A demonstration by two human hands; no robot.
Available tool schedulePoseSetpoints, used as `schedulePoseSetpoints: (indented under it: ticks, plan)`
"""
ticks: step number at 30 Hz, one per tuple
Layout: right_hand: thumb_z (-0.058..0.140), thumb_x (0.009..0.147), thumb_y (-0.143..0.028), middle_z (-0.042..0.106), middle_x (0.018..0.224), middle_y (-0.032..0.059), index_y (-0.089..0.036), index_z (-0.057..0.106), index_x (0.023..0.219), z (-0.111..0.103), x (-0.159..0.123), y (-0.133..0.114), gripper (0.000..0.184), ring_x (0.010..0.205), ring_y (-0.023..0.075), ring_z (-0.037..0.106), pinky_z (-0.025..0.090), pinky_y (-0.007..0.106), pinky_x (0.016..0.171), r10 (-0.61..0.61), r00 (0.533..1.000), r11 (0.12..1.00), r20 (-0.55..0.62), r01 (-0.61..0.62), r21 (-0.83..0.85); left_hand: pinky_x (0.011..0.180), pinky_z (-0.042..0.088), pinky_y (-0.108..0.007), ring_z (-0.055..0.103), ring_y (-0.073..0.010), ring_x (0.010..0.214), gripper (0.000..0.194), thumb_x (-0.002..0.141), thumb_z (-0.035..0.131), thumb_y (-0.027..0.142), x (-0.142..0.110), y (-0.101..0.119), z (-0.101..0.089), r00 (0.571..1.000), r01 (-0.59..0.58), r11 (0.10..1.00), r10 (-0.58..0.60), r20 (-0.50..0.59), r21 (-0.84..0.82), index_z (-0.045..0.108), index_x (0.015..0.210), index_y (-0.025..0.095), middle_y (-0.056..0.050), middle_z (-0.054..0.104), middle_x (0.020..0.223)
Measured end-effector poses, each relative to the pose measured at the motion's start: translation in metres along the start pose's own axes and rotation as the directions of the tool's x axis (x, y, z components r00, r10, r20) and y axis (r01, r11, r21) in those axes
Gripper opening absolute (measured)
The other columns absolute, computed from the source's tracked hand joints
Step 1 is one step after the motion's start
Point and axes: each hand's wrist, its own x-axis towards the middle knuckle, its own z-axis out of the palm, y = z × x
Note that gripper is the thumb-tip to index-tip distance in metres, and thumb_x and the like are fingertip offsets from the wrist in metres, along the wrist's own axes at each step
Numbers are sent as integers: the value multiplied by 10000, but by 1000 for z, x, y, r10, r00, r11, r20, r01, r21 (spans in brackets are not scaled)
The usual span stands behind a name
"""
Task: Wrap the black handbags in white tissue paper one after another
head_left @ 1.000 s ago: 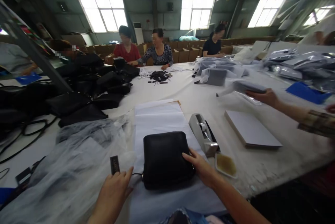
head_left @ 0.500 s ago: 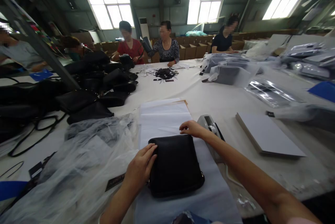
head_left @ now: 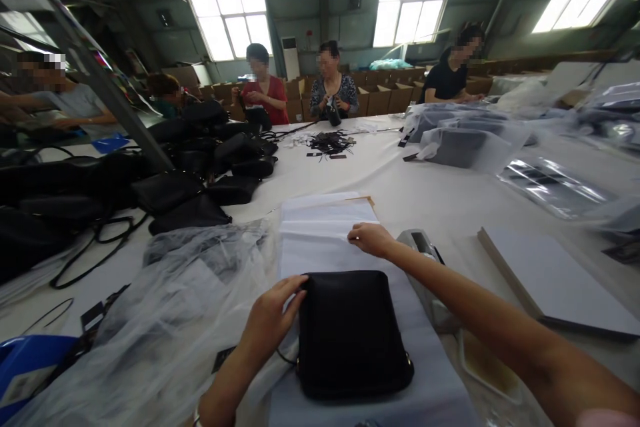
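A black bag (head_left: 353, 334) lies flat on sheets of thin white paper (head_left: 313, 220). My left hand (head_left: 277, 310) grips the bag's upper left corner, fingers on top and thumb along the side. Beyond the bag's top edge, my right hand (head_left: 370, 239) pinches the thin white paper with its fingers closed; the exact fold between the fingertips is hard to see. Small metal rings show at the bag's lower sides. A thin black cord runs out from its left side, and part of a dark tag (head_left: 223, 358) shows behind my left wrist.
Black bags (head_left: 175, 190) are heaped at the left, beside clear plastic bags (head_left: 190, 280). A grey tape dispenser (head_left: 420, 244) and a stack of white boards (head_left: 550, 274) stand at the right. Several co-workers sit across the table, near a pile of black tags (head_left: 330, 142).
My right hand has left the bag's top edge and closed on the paper beyond it. My left hand stays at the corner. The view has shifted left; a co-worker opposite now holds a dark item lower.
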Motion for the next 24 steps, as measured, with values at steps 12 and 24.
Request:
schedulePoseSetpoints:
  ticks: [12, 24]
  plan:
    - [464, 907, -103, 707, 1129, 66, -215, 701, 1038, -46, -44, -10, 293, 1024, 213, 626, 281, 448, 1140, -322, 920, 945, -224, 299, -130, 1157, 215, -632, 230, -354, 1467, 507, 820, 684, 134, 131, -7, 15, 955, -251, 859, 295, -31, 446, 561, 1304, 216, -144, 352, 1557]
    - [542, 875, -177, 490, 1466, 97, -198, 525, 1352, -21, -144, -62, 478, 1325, 269, 475, 275, 524, 1169, -167, 897, 970, -409, 225, 98, 918, 486, -388, 662, -216, 1017, 168, 938, 499, 131, 13, 33, 0, 884, -424, 785, 468, 16, 452, 651, 963, 198, -71, 651, 1297]
